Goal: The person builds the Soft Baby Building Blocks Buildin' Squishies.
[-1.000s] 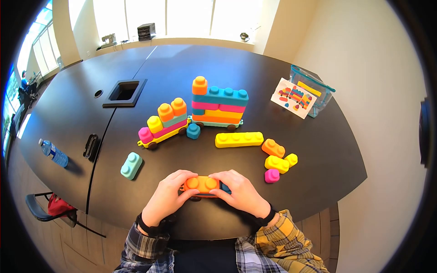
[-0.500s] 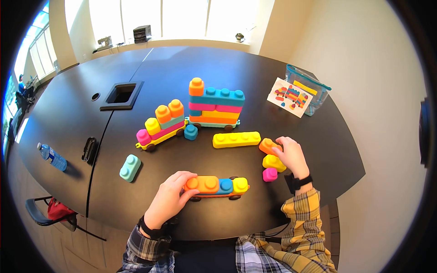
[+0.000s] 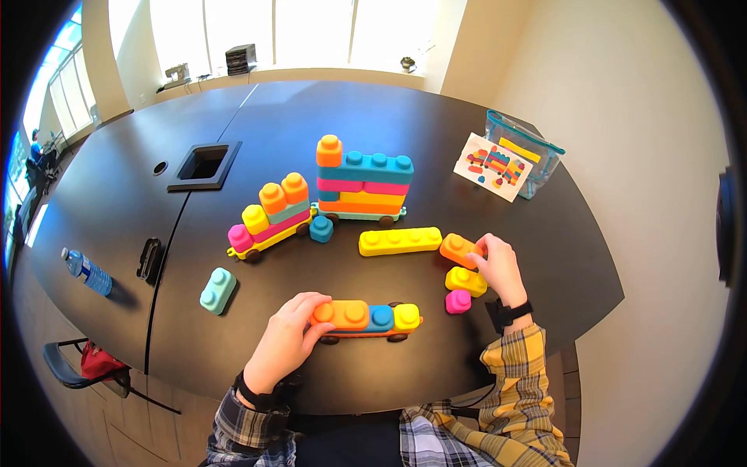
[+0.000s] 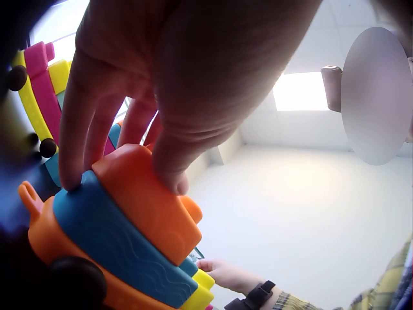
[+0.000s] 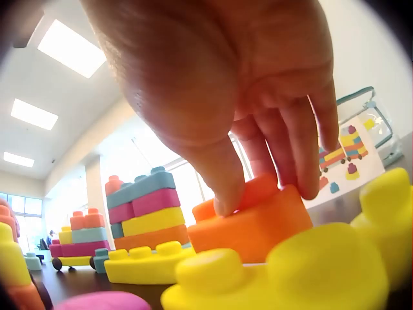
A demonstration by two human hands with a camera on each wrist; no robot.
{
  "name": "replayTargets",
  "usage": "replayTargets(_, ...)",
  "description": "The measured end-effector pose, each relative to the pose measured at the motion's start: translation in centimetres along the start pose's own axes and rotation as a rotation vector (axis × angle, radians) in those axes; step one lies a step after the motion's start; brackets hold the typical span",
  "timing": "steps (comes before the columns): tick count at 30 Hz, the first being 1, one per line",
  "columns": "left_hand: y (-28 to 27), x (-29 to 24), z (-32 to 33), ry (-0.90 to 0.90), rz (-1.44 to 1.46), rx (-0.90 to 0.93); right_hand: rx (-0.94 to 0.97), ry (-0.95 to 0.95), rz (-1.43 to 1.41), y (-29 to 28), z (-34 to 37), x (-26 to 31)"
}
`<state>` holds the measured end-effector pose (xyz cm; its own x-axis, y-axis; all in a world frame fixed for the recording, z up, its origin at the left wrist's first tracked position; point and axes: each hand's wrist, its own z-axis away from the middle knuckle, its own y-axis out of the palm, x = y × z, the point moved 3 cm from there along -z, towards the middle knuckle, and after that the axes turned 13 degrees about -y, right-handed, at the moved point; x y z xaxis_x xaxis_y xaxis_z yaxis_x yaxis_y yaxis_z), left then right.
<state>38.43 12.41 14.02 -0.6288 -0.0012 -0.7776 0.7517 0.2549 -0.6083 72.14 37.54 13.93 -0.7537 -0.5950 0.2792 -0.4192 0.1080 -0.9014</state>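
My left hand [image 3: 282, 344] grips the left end of an orange two-stud block [image 3: 355, 314] on a small wheeled toy car. Under that block is a blue layer [image 4: 116, 232], with a blue stud and a yellow block [image 3: 405, 317] to its right. Over on the right, my right hand [image 3: 502, 272] pinches another orange two-stud block [image 5: 251, 226] between thumb and fingers. Just nearer me lie a yellow two-stud block [image 3: 464, 281] and a magenta single block [image 3: 458, 301]. In the head view, my hand hides a small yellow block.
Two coupled block wagons, a stepped one [image 3: 272, 226] and a tall one [image 3: 364, 187], stand further back. A small blue block [image 3: 320, 229], a long yellow block [image 3: 400, 241] and a mint block [image 3: 218, 290] lie around. Farther out are a picture card [image 3: 492, 166], a clear bag and a water bottle [image 3: 86, 271].
My right hand has left the car's right end and moved right to the loose orange block, now between its thumb and fingers. My left hand has stayed on the car.
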Motion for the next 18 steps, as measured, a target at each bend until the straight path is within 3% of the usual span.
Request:
replayTargets(2, -0.1, 0.0, 0.0, 0.000, 0.006, 0.003, -0.108, -0.100, 0.009, -1.0, 0.5, 1.5)
replayTargets(4, -0.1, 0.0, 0.0, 0.000, 0.011, 0.007, -0.262, -0.056, -0.389, -2.4, 1.1, 4.1)
replayTargets(6, -0.1, 0.0, -0.1, -0.015, 0.015, 0.020, -0.171, 0.006, -0.857, -1.7, 2.4, 5.6)
replayTargets(11, -0.2, 0.0, 0.0, -0.038, 0.040, 0.035, 0.077, -0.087, -1.154, 0.7, 5.8, 10.8)
replayTargets(18, -0.4, -0.3, 0.0, -0.061, 0.057, 0.049, 0.137, -0.217, -0.946, 2.5, 6.7, 12.2)
